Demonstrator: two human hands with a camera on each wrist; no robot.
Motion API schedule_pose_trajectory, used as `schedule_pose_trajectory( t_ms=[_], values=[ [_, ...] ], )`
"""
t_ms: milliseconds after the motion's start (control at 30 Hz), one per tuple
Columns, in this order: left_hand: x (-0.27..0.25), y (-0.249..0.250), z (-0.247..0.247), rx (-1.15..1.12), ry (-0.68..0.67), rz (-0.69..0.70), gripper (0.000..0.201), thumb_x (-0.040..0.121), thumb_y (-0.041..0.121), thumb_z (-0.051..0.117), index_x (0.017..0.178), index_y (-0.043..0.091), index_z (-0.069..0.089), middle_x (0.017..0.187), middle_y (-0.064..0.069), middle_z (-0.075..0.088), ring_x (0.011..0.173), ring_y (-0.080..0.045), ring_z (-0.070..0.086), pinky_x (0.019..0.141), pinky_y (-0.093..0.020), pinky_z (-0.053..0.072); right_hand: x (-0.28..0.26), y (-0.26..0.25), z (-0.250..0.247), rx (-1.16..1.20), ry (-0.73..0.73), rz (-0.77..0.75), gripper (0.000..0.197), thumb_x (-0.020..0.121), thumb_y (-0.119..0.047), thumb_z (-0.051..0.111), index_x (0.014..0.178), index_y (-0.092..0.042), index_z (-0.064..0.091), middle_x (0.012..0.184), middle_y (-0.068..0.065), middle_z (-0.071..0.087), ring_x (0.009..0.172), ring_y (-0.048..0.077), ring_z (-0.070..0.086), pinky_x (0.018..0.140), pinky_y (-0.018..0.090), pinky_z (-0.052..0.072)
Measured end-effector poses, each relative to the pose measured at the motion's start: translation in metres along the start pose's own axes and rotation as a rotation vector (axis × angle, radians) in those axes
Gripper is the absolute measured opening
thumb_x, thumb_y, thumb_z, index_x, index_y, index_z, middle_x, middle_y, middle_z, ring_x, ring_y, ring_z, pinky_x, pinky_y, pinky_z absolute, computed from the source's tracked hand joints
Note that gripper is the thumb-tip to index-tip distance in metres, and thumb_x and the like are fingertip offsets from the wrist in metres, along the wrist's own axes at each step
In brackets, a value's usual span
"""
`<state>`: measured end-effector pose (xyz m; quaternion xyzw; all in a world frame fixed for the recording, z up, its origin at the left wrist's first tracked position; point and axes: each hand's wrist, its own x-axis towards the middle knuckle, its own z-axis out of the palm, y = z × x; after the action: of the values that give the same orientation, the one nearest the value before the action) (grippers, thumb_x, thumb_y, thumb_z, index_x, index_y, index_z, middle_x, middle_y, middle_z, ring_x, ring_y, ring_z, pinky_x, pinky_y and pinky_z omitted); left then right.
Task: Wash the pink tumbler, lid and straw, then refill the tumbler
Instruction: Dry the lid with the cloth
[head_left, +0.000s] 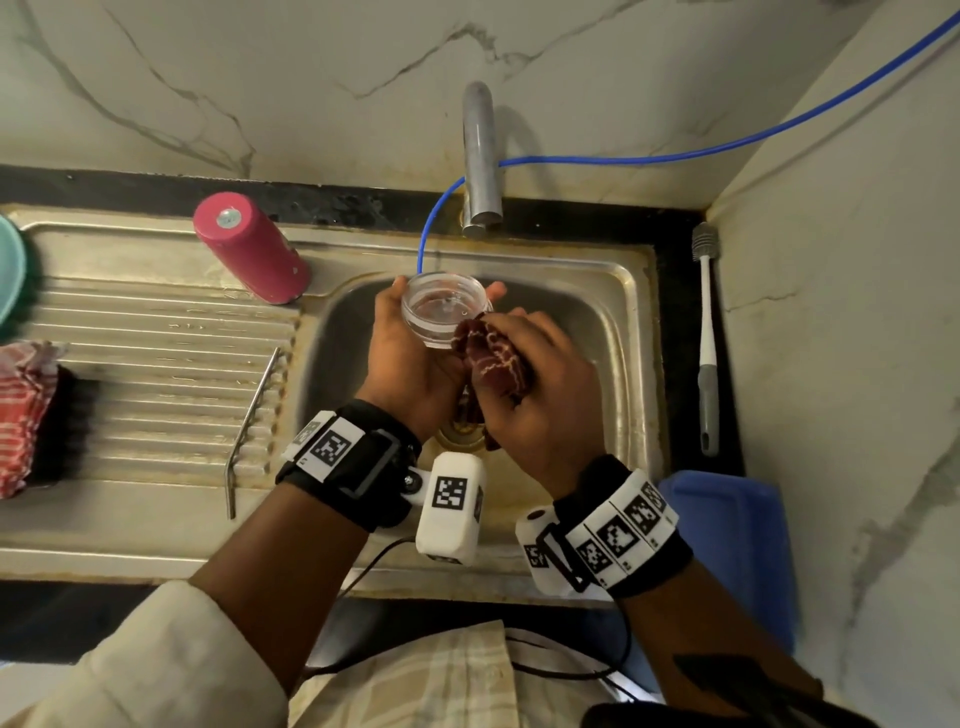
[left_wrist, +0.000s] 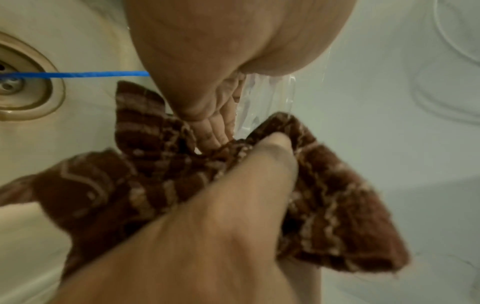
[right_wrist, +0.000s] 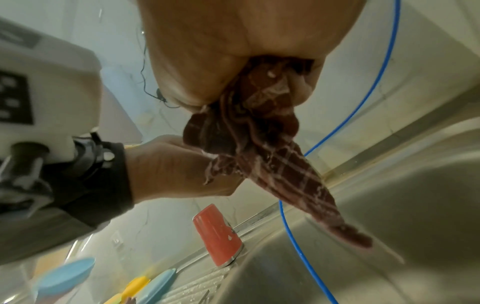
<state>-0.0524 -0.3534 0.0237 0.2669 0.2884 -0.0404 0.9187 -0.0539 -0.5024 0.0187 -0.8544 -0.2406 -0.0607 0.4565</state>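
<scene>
Over the sink basin my left hand (head_left: 415, 358) grips the clear lid (head_left: 444, 309), fingers curled round its rim. My right hand (head_left: 535, 400) grips a bunched dark red patterned cloth (head_left: 493, 358) that presses against the lid's near edge. In the left wrist view the cloth (left_wrist: 155, 174) lies against the lid (left_wrist: 262, 98). From my right hand (right_wrist: 233, 51) the cloth (right_wrist: 259, 133) hangs down towards the basin. The pink tumbler (head_left: 249, 247) stands upside down on the draining board, left of the basin, also seen as the tumbler (right_wrist: 218, 232). A bent metal straw (head_left: 254, 410) lies on the board's ridges.
The steel tap (head_left: 480, 156) stands behind the basin, with a blue tube (head_left: 675, 150) running past it down into the sink. A bottle brush (head_left: 706, 338) lies on the right counter. A red striped cloth (head_left: 26, 415) and a teal dish (head_left: 10, 270) sit at far left. The drain (left_wrist: 20, 82) is below my hands.
</scene>
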Motion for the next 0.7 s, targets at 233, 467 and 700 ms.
schedule_pose_trajectory(
  t_ms=[233, 467, 700],
  values=[
    [-0.004, -0.01, 0.006, 0.03, -0.093, 0.056, 0.055, 0.109, 0.047, 0.028, 0.118, 0.007, 0.064, 0.108, -0.013, 0.072, 0.099, -0.024, 0.07, 0.093, -0.037, 0.058, 0.013, 0.011, -0.006, 0.121, 0.186, 0.141, 0.031, 0.1, -0.026, 0.062, 0.12, -0.006, 0.074, 0.111, 0.003, 0.076, 0.102, 0.014, 0.07, 0.091, 0.026, 0.055],
    [-0.009, -0.012, -0.003, 0.355, -0.101, 0.099, 0.057, 0.108, 0.05, 0.034, 0.137, 0.01, 0.062, 0.125, -0.013, 0.07, 0.114, -0.026, 0.066, 0.098, -0.043, 0.054, 0.037, 0.028, -0.023, 0.244, -0.043, 0.332, 0.019, 0.105, -0.026, 0.063, 0.109, -0.015, 0.078, 0.098, -0.005, 0.077, 0.094, 0.001, 0.07, 0.085, 0.02, 0.053],
    [-0.015, -0.011, 0.007, 0.601, -0.063, 0.097, 0.055, 0.11, 0.054, 0.036, 0.138, 0.014, 0.063, 0.121, -0.017, 0.075, 0.1, -0.029, 0.076, 0.07, -0.043, 0.062, 0.059, 0.034, -0.034, 0.272, -0.166, 0.431, 0.016, 0.104, -0.035, 0.065, 0.105, -0.028, 0.079, 0.099, -0.013, 0.079, 0.097, 0.0, 0.072, 0.093, 0.03, 0.055]
  ],
)
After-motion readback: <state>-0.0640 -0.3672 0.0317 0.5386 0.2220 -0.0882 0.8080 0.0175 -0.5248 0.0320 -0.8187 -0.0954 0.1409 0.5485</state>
